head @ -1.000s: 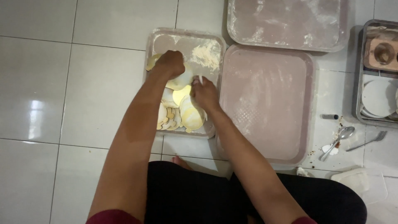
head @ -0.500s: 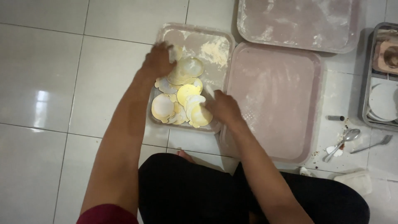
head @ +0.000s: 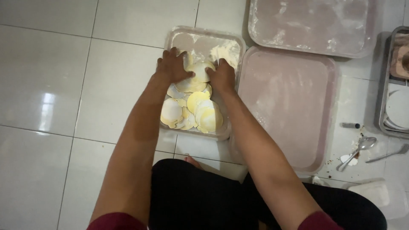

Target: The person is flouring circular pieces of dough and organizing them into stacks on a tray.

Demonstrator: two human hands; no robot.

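A clear rectangular plastic container (head: 232,44) is seen at the upper centre of the frame, set on the white tiled floor (head: 51,76); its inside is dusted with flour, and a heap of flour (head: 225,52) is gathered in its upper right corner; pale yellow round dough discs (head: 198,111) are piled in its lower half, and the exact count cannot be told, since they overlap. Both hands are placed inside it, side by side; the left hand (head: 174,66) is laid palm down on the upper discs, fingers spread and slightly bent; the right hand (head: 221,76) is pressed just beside it, fingers curled downward at the flour; whether anything is gripped cannot be told.

Two larger floured pinkish trays are laid to the right: one (head: 289,106) touching the container at centre right, the other (head: 311,25) at the upper right. A metal tray (head: 382,106) with a white round lid is cut by the right edge. Two spoons (head: 362,147) are seen on the floor at lower right, and a small dark stick (head: 351,125) above them.
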